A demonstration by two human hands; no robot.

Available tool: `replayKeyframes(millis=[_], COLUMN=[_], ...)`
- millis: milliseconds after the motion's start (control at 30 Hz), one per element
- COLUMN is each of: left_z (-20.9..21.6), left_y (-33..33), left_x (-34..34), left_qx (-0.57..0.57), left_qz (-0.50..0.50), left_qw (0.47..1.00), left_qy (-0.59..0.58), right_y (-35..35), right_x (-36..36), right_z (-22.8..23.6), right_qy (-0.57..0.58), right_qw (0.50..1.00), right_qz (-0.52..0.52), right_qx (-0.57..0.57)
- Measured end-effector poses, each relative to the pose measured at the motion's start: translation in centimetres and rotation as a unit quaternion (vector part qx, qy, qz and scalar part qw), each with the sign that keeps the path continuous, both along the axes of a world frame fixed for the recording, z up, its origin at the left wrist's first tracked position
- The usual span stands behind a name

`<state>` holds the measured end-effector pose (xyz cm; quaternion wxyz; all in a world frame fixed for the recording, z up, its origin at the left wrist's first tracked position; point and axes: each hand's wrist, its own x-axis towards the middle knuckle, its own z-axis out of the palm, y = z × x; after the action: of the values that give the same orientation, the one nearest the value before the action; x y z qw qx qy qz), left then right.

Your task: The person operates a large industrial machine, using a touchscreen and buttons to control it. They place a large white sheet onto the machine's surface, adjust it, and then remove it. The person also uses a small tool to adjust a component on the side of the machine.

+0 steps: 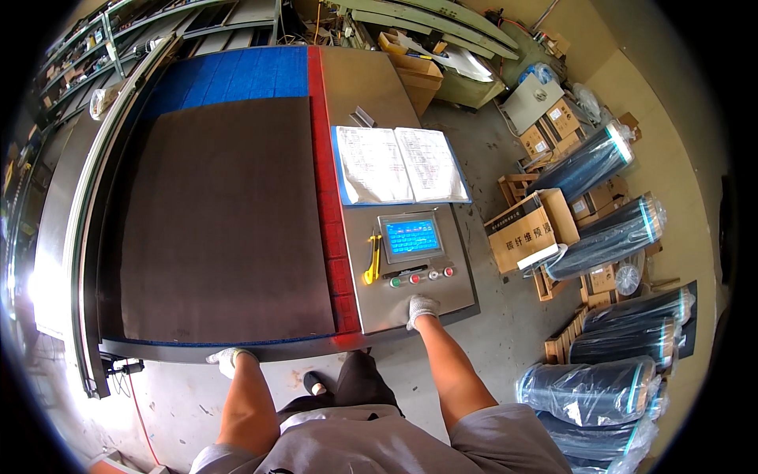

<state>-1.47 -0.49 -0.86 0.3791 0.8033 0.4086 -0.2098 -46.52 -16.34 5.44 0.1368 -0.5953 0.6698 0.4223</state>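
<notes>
My left hand [227, 360], in a whitish knit glove, is at the front edge of a large flat machine bed, fingers stretched toward the left and nothing seen in them. On the bed lies a dark brown-black sheet [225, 225] over a blue surface [237, 75]. My right hand [423, 309], gloved alike, rests on the metal control panel [387, 312], just below a row of push buttons [415, 278]. Its fingers look spread and hold nothing visible. Above the buttons are a black marker [404, 271], a lit touch screen [410, 236] and a yellow utility knife [372, 261].
An open notebook [403, 164] lies beyond the screen. A long rail [99, 197] spans the bed's left side. Right of the machine stand an open cardboard box [525, 233] and several plastic-wrapped dark rolls [592, 387]. Shelving [110, 39] is at the far left.
</notes>
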Motion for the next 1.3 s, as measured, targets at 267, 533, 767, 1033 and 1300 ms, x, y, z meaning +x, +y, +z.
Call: replayKeyframes(millis=[267,533,767,1033,1300], left_z=[4.5,5.5,3.2,3.1,-2.8], left_y=[-0.9,-1.2,-0.8,-0.4,0.9], left_x=[-1.4,-1.7,-1.4,-1.2,0.3], left_qx=[-0.003,-0.033,0.007,0.029,0.035], left_qz=[0.024,0.046,-0.002,-0.076,-0.046], left_qw=[1.0,0.998,1.0,0.997,0.998], left_qy=[-0.005,0.006,-0.011,-0.008,-0.014], right_y=[0.0,0.4,0.3,0.2,-0.2], right_x=[0.1,-0.2,-0.5,0.2,0.1], right_z=[0.2,-0.4,-0.3,0.6,0.3], right_qy=[0.001,0.004,-0.011,-0.007,-0.014], right_qw=[1.0,0.999,1.0,0.999,1.0], right_qz=[-0.005,-0.003,-0.002,-0.026,-0.009], right_qx=[0.002,-0.032,-0.025,-0.018,-0.01])
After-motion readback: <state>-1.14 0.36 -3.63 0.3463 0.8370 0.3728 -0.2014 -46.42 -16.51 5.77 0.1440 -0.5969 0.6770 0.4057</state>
